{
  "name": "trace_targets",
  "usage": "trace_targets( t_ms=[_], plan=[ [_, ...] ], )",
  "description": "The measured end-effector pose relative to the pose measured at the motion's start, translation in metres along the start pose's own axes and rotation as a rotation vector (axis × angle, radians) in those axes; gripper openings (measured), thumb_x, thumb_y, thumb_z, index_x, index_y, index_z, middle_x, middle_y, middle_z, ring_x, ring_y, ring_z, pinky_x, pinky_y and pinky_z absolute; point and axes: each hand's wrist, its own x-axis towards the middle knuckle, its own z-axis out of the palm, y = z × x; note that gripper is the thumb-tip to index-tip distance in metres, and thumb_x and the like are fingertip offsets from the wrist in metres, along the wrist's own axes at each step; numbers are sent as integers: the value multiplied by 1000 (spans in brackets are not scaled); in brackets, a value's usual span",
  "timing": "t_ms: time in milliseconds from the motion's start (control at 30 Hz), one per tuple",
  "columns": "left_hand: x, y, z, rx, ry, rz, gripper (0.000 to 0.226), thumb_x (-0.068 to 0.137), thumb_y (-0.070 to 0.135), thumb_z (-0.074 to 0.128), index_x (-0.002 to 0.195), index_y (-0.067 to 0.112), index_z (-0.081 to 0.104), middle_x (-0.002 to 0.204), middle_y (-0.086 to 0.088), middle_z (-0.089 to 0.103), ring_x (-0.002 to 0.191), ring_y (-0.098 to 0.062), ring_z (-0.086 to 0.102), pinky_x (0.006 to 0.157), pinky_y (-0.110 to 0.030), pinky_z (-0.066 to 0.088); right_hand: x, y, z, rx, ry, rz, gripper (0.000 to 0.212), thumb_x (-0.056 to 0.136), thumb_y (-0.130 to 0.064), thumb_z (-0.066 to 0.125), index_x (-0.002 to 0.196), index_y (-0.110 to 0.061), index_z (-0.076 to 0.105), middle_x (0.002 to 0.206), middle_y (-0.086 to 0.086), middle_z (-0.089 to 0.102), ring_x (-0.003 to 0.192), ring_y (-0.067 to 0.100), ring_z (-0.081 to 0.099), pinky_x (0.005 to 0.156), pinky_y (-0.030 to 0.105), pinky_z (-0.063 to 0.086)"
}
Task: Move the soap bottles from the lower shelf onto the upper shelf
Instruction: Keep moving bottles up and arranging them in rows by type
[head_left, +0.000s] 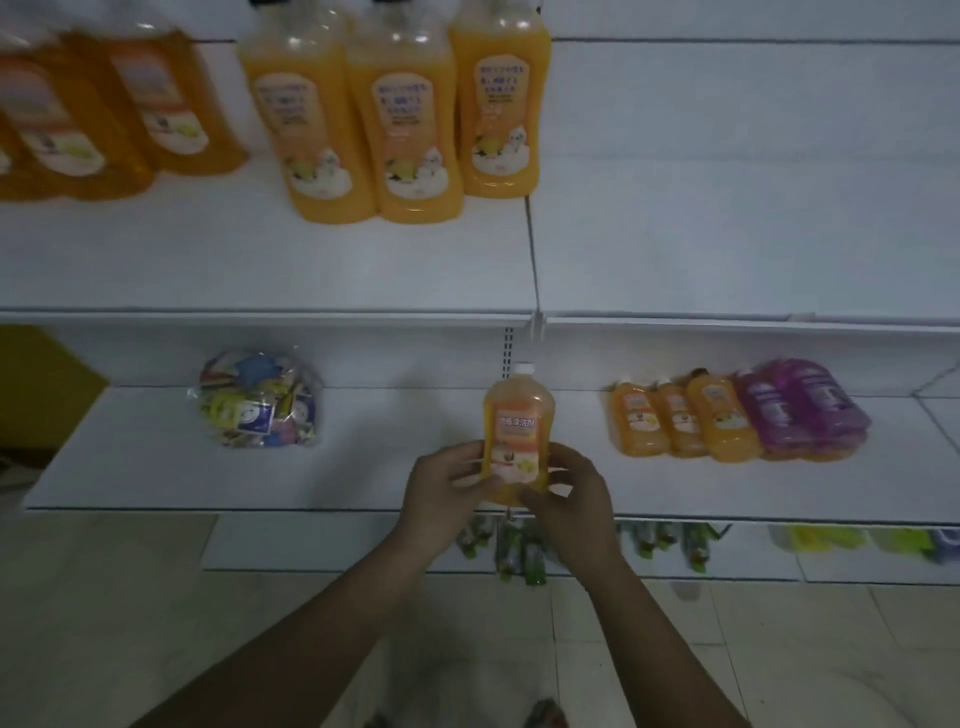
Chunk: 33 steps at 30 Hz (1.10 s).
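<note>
An orange soap bottle with a white cap stands upright in front of the lower shelf, held low on its body by both hands. My left hand grips its left side, my right hand its right side. On the lower shelf to the right lie three orange bottles and purple bottles in a row. On the upper shelf stand three yellow-orange bottles and, further left, darker orange bottles.
A clear bag of colourful small packets lies on the lower shelf at left. A yellow box sits at the far left. Green and yellow items sit on a bottom shelf below. Tiled floor lies underfoot.
</note>
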Motion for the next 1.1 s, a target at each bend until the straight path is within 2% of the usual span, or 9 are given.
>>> trace_targets(
  t_ms=[100,167,333,467,567,733,833,1000,1100],
  plan=[
    [-45,28,-43,20,61,138,55,81,10,85,98,61,74,107,18,76,104,-5,71,92,-20,56,-48,-48,10,96,-2,-98,56,81,-17,86,131,-22,60,119,-7,62,102,-2,62,79,12,56],
    [-71,49,-74,11,98,211,52,82,10,84,106,54,74,108,15,75,107,-6,70,89,-21,57,-72,-82,20,125,-7,-180,57,80,-16,87,130,-25,60,120,-8,60,106,1,62,85,18,59],
    [-106,99,-150,-33,204,325,43,80,11,84,121,22,76,115,2,74,111,-9,68,82,-18,58,-104,-175,49,249,-56,-362,58,73,-28,87,124,-29,60,118,-9,61,109,2,60,84,10,53],
    [-120,131,-207,19,330,415,40,79,21,84,119,28,78,111,12,74,109,-8,69,79,-19,60,-101,-235,80,234,-107,-499,61,75,-17,89,125,-31,59,118,-13,63,111,4,61,85,12,54],
    [-119,144,-248,61,423,462,43,82,22,84,120,37,75,115,18,72,112,-6,68,83,-23,61,-91,-275,108,190,-123,-606,61,75,-21,90,126,-32,58,116,-17,63,108,4,63,86,15,55],
    [-87,169,-299,48,508,521,38,85,23,83,114,45,73,114,19,71,109,2,66,81,-17,58,-56,-334,151,118,-132,-686,56,80,-33,86,130,-29,59,118,-15,65,102,2,65,81,21,57],
    [-39,177,-324,71,505,529,39,86,21,82,110,50,72,112,18,72,106,-1,66,86,-25,59,-12,-360,176,52,-104,-684,54,82,-33,85,129,-25,59,117,-11,66,96,1,65,78,22,57],
    [41,178,-349,170,452,509,26,90,19,77,107,38,73,104,20,74,97,5,67,85,-24,57,70,-376,214,-92,-43,-622,55,80,-35,86,125,-18,59,115,-7,66,100,8,66,81,28,58],
    [80,172,-355,206,444,469,22,92,9,72,101,30,74,99,13,75,94,0,69,89,-37,61,94,-384,224,-151,-25,-578,46,84,-33,83,120,-21,58,105,-13,63,88,-1,61,66,11,44]
  ],
)
